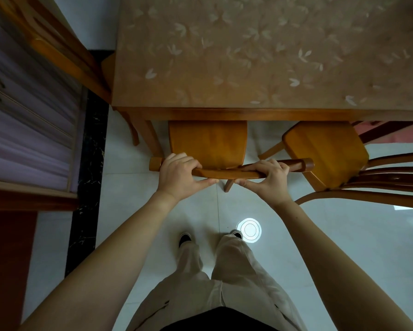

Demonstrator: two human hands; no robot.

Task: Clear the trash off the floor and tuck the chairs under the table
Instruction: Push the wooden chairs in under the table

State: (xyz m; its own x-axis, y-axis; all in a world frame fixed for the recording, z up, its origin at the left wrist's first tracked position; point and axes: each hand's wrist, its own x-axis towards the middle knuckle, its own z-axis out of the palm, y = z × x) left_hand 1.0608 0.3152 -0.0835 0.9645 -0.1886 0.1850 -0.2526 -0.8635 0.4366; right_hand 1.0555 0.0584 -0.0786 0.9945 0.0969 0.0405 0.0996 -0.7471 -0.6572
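A wooden chair (pixel 207 142) stands in front of me with the front of its seat under the edge of the wooden table (pixel 248 114). My left hand (pixel 179 177) grips the left part of the chair's top rail. My right hand (pixel 270 179) grips the right part of the same rail. A second wooden chair (pixel 327 154) stands to the right, turned at an angle, with only a corner of its seat under the table. No trash shows on the white tiled floor (pixel 152 211).
A third chair (pixel 57 51) stands at the table's left end. A cabinet with a pale purple cloth (pixel 28 120) fills the left side. My feet stand on the floor beside a round light reflection (pixel 249 229).
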